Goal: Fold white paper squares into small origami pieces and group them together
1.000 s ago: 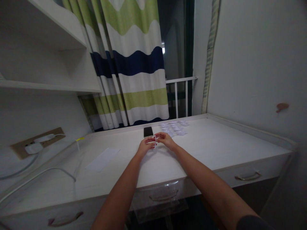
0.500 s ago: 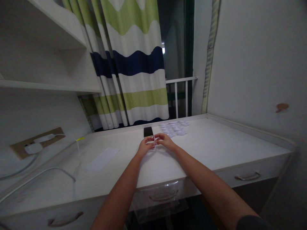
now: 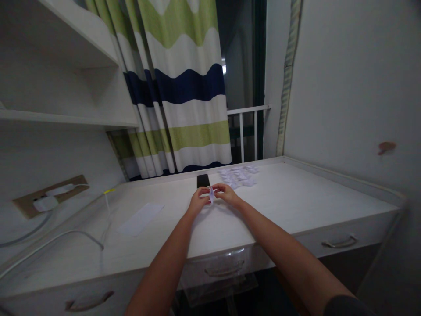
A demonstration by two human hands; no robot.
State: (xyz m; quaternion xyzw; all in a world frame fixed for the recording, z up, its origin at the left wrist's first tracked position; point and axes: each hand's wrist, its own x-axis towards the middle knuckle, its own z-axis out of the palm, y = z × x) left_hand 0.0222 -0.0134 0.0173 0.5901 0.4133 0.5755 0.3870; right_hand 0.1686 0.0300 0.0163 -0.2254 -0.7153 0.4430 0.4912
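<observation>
A small folded white paper piece (image 3: 212, 195) stands upright between a person's two hands, held just above the middle of a white worktop (image 3: 315, 193). The fingers of the left hand (image 3: 198, 201) pinch it from one side and those of the right hand (image 3: 230, 195) from the other, the gap between them narrowed to the paper itself; its exact folds are too small to make out. Just behind the left hand lies a dark smartphone (image 3: 203, 180), its near end close to the fingertips. Beyond the right hand, a cluster of folded white paper pieces (image 3: 237, 176) sits in rough rows near the worktop's back edge. Well to the left, flat white paper (image 3: 140, 218) rests at a slant. Farther left, a white charger (image 3: 46, 203) is plugged into a wall panel, and a pale cable (image 3: 66, 233) curves across the worktop. A green, white and navy striped curtain (image 3: 194, 83) hangs behind, beside a white railing (image 3: 248, 109). Clear plastic (image 3: 217, 281) covers the middle drawer's front below.
</observation>
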